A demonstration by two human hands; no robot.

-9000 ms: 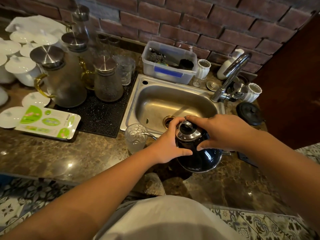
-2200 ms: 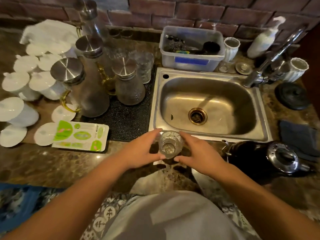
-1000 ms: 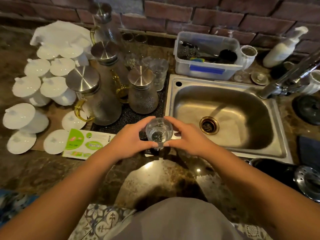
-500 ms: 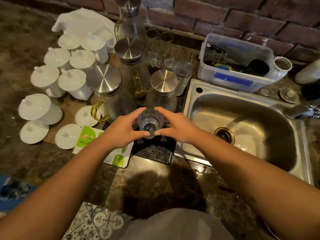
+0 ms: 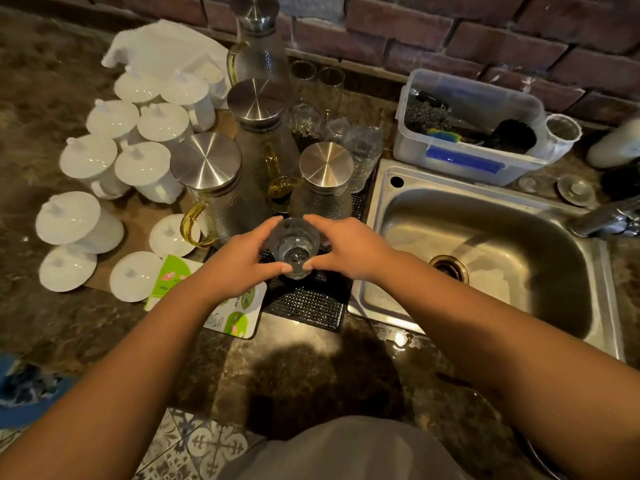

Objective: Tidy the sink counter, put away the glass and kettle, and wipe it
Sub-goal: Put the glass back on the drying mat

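A clear drinking glass (image 5: 293, 244) stands upright over the black drying mat (image 5: 308, 304), held between both hands. My left hand (image 5: 239, 259) grips its left side and my right hand (image 5: 341, 249) grips its right side, fingers curled round the wall. I cannot tell whether its base touches the mat. The glass is just in front of a small glass carafe with a steel lid (image 5: 325, 168). The steel sink (image 5: 485, 251) lies to the right. The kettle is out of view.
Glass pitchers with steel lids (image 5: 206, 164) and tumblers (image 5: 363, 150) crowd the back of the mat. White lidded cups (image 5: 149, 168) fill the left counter, with a green-and-white packet (image 5: 239, 317) beside the mat. A plastic tub of scrubbers (image 5: 467, 133) sits behind the sink.
Both hands have carried the glass from the counter's front edge leftward and away from me, over the drying mat. The view has shifted left, so the kettle has left the frame.
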